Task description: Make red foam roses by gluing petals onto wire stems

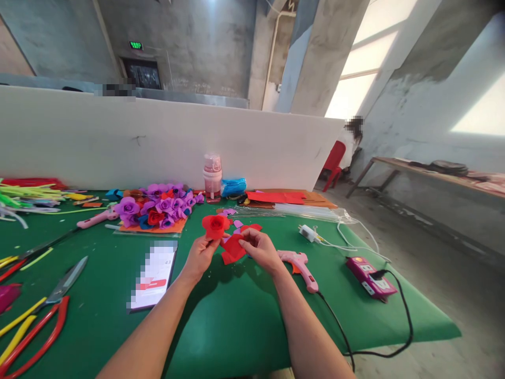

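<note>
Far left on our green desk point(236, 337) lie big scissors point(55, 297), out of our way; next come a phone point(161, 273) and heaped purple paper roses point(169, 204); our left hand point(200, 256) pinches a red paper rose point(216, 226) from below, maybe so it stays puffy; our right hand point(262, 250) pinches a red paper petal point(234, 249) in its fingers, just beside the rose; a pink glue gun point(302, 267) lies near, likely for easy reach.

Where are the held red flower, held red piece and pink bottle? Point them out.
Held red flower point(216, 224): head view, bloom's middle.
Held red piece point(234, 249): head view, flat face.
Pink bottle point(213, 182): head view, body.
</note>
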Demonstrator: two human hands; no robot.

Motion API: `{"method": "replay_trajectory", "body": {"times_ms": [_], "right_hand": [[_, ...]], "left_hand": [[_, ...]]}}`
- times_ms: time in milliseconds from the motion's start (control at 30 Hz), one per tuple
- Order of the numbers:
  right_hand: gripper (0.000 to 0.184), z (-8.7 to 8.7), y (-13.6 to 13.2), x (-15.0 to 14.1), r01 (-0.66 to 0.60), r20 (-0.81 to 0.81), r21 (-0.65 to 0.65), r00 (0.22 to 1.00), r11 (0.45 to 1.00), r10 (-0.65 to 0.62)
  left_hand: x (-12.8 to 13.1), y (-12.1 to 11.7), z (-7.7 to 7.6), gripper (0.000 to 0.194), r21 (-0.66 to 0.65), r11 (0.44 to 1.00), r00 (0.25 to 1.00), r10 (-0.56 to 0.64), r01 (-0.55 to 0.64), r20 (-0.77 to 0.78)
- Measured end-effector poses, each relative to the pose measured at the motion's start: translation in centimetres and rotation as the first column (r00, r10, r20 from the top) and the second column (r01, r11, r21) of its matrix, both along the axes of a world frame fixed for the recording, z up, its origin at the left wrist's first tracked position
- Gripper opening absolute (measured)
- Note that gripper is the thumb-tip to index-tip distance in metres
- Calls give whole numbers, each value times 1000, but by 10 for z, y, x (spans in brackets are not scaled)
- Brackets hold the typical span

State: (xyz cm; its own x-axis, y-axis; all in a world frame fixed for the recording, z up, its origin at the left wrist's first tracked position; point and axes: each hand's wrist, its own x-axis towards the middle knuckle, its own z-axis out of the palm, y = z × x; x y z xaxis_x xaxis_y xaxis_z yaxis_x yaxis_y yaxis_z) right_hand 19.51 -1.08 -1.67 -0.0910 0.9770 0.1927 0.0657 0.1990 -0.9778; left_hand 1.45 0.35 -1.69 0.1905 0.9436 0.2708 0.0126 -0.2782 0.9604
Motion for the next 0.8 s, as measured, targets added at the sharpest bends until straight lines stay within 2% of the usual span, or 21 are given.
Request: {"method": "replay_trajectory", "body": {"times_ms": [133, 267, 333, 433, 533, 600, 700, 800], "right_hand": [[16, -1, -2, 1, -64, 80, 5, 995, 998, 63], [17, -3, -3, 0, -134, 109, 10, 985, 991, 132], [17, -1, -4, -1, -156, 120, 16, 981, 988, 153], [20, 2, -4, -2, -144, 59, 6, 988, 990, 144], [30, 3, -3, -4, -96, -26, -27, 995, 995, 95], [33, 2, -3, -6, -98, -27, -52, 995, 994, 96], [33, -3, -2, -10, -132, -7, -92, 991, 987, 132], [25, -6, -3, -9, -122, 39, -108, 991, 987, 127]], "left_hand": [[1, -1, 3, 28, -60, 998, 1000, -17, 19, 21], [4, -3, 4, 29, -119, 984, 992, -129, 129, 15], [5, -4, 3, 27, -138, 980, 990, -144, 143, -2], [6, -2, 0, 20, -137, 988, 997, -68, 64, -26], [6, 1, -3, 19, -123, 991, 998, 55, -49, 43], [6, 2, -3, 20, -123, 987, 989, 117, -105, 92], [5, 3, -2, 21, -129, 983, 982, 148, -133, 117], [4, 3, 0, 21, -139, 986, 990, 109, -96, 89]]}}
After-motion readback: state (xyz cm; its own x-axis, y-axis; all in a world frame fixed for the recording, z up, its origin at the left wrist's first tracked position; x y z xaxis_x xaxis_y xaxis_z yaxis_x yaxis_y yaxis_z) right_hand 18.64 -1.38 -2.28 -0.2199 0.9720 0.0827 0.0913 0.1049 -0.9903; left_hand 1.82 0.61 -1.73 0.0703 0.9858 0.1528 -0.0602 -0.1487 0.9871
